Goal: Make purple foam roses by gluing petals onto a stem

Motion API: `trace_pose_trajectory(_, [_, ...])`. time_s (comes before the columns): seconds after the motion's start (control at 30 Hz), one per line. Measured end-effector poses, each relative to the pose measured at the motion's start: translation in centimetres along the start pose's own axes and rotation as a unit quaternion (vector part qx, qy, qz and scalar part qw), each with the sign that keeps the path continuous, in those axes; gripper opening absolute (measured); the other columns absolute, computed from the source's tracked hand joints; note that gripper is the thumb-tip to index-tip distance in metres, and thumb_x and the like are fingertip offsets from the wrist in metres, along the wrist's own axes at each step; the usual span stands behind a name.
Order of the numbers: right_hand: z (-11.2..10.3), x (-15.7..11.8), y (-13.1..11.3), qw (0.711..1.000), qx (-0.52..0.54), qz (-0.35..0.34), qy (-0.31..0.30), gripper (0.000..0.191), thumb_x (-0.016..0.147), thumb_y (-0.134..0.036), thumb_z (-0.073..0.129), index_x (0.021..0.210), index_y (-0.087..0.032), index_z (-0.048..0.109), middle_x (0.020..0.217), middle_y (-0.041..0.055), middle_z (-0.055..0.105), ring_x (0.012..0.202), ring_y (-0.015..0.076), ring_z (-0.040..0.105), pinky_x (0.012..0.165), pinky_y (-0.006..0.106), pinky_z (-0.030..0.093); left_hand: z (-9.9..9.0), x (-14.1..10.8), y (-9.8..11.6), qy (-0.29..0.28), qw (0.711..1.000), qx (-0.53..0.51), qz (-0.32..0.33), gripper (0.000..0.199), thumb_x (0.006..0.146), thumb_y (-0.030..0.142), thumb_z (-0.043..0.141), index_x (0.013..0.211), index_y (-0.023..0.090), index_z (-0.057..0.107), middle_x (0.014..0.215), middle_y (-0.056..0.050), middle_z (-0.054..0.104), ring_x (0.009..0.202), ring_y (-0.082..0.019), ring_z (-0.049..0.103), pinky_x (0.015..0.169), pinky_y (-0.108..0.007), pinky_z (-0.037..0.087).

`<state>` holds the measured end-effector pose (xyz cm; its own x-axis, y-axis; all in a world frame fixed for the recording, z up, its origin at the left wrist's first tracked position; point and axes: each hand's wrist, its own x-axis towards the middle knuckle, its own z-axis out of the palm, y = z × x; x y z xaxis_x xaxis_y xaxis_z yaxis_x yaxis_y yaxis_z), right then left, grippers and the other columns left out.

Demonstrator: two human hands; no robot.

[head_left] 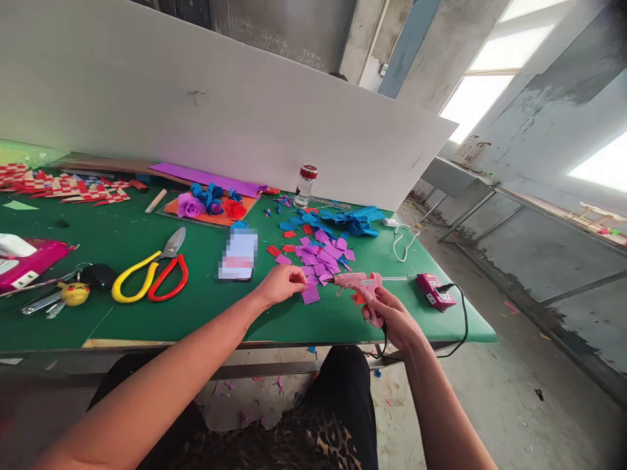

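My right hand [385,309] is wrapped round the handle of a pink glue gun [360,282], whose nozzle points left. Near that nozzle, my left hand [285,284] is closed in a pinch at the upper left edge of a purple paper piece [310,294]. What its fingertips hold is too small to make out. Just beyond both hands lies a loose pile of purple paper pieces [323,253], with a few red pieces [274,250] at its left. Blue crepe paper [360,220] is heaped behind the pile.
Left of my hands are a phone [239,256], scissors [166,264] and keys with a yellow figure [74,294]. Paper flowers [210,202] and a red-lidded jar [305,186] stand farther back. A pink power socket [435,292] with a black cord sits at right.
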<state>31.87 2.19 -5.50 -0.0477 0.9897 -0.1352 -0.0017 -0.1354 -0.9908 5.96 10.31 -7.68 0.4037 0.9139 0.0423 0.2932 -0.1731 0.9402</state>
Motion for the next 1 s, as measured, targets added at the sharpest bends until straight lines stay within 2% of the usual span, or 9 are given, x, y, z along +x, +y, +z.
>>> trace_pose_trajectory(0.1, [-1.7, 0.8, 0.3, 0.999, 0.002, 0.005, 0.036, 0.045, 0.061, -0.051, 0.079, 0.087, -0.016, 0.067, 0.071, 0.0022, 0.063, 0.054, 0.0108, 0.052, 0.045, 0.02, 0.034, -0.2, -0.3, 0.6, 0.0, 1.0, -0.02, -0.008, 0.015, 0.066, 0.029, 0.069, 0.064, 0.016, 0.061, 0.057, 0.001, 0.06, 0.05, -0.01, 0.051, 0.042, -0.019, 0.036])
trace_pose_trajectory(0.27, [-4.2, 3.1, 1.2, 0.977, -0.181, -0.014, 0.113, 0.054, 0.062, -0.067, 0.067, 0.077, -0.015, 0.069, 0.052, -0.0018, 0.054, 0.043, 0.0094, 0.04, 0.043, 0.023, 0.026, -0.8, -0.6, 1.2, 0.003, 0.998, -0.066, -0.006, 0.018, 0.064, 0.032, 0.071, 0.065, 0.016, 0.063, 0.058, 0.002, 0.06, 0.05, -0.009, 0.049, 0.042, -0.019, 0.035])
trace_pose_trajectory(0.37, [-4.8, 4.4, 1.2, 0.958, -0.239, -0.028, 0.157, 0.047, 0.06, -0.063, 0.069, 0.067, -0.016, 0.068, 0.046, -0.0027, 0.051, 0.045, 0.0126, 0.045, 0.045, 0.024, 0.028, -1.2, -0.8, 1.7, 0.016, 0.997, -0.073, 0.005, 0.018, 0.065, 0.033, 0.071, 0.066, 0.017, 0.064, 0.058, 0.002, 0.058, 0.049, -0.009, 0.047, 0.043, -0.019, 0.035])
trace_pose_trajectory(0.53, [-1.9, 4.6, -0.3, 0.887, -0.35, -0.128, 0.274, 0.032, 0.063, -0.049, 0.073, 0.078, -0.021, 0.07, 0.084, 0.0074, 0.069, 0.086, 0.0258, 0.06, 0.071, 0.031, 0.043, -2.2, -1.5, 2.8, 0.024, 0.999, -0.013, 0.038, 0.016, 0.069, 0.032, 0.067, 0.065, 0.018, 0.063, 0.056, 0.004, 0.056, 0.051, -0.01, 0.048, 0.048, -0.021, 0.036])
trace_pose_trajectory(0.6, [1.0, 4.2, -1.3, 0.875, -0.388, -0.208, 0.204, 0.026, 0.077, -0.046, 0.063, 0.085, -0.022, 0.072, 0.09, 0.0078, 0.07, 0.089, 0.0246, 0.061, 0.078, 0.034, 0.044, -2.7, -1.6, 3.4, 0.02, 0.998, 0.02, 0.058, 0.014, 0.071, 0.03, 0.066, 0.065, 0.018, 0.063, 0.057, 0.003, 0.056, 0.054, -0.011, 0.05, 0.051, -0.022, 0.037])
trace_pose_trajectory(0.67, [4.2, 3.8, -2.3, 0.91, -0.34, -0.231, 0.06, 0.024, 0.082, -0.041, 0.059, 0.09, -0.024, 0.073, 0.088, 0.005, 0.072, 0.082, 0.0208, 0.064, 0.076, 0.032, 0.046, -3.0, -1.6, 4.1, 0.017, 0.996, 0.051, 0.075, 0.012, 0.073, 0.028, 0.064, 0.066, 0.018, 0.064, 0.059, 0.003, 0.058, 0.056, -0.012, 0.052, 0.053, -0.022, 0.037])
trace_pose_trajectory(0.73, [7.1, 3.7, -3.1, 0.931, -0.287, -0.225, -0.015, 0.021, 0.081, -0.036, 0.061, 0.091, -0.023, 0.075, 0.089, 0.0044, 0.074, 0.082, 0.02, 0.065, 0.072, 0.03, 0.047, -3.1, -1.5, 4.8, 0.013, 0.993, 0.074, 0.088, 0.011, 0.075, 0.027, 0.062, 0.068, 0.019, 0.065, 0.061, 0.002, 0.06, 0.058, -0.012, 0.053, 0.053, -0.022, 0.038])
trace_pose_trajectory(0.87, [9.4, 4.3, -3.6, 0.945, -0.252, -0.209, -0.011, 0.016, 0.076, -0.026, 0.063, 0.079, -0.018, 0.076, 0.076, 0.0033, 0.074, 0.072, 0.0183, 0.063, 0.065, 0.027, 0.045, -3.4, -1.2, 6.1, 0.004, 0.99, 0.102, 0.097, 0.011, 0.074, 0.027, 0.062, 0.067, 0.019, 0.067, 0.061, 0.002, 0.063, 0.058, -0.013, 0.056, 0.053, -0.022, 0.04])
trace_pose_trajectory(1.0, [7.7, 5.3, -2.8, 0.968, -0.189, -0.167, 0.004, 0.016, 0.072, -0.028, 0.064, 0.072, -0.017, 0.076, 0.067, 0.0018, 0.071, 0.063, 0.0162, 0.059, 0.058, 0.026, 0.04, -5.5, 0.5, 6.0, 0.0, 0.983, 0.159, 0.089, 0.022, 0.079, 0.036, 0.059, 0.082, 0.02, 0.073, 0.071, -0.001, 0.071, 0.057, -0.015, 0.061, 0.053, -0.023, 0.045])
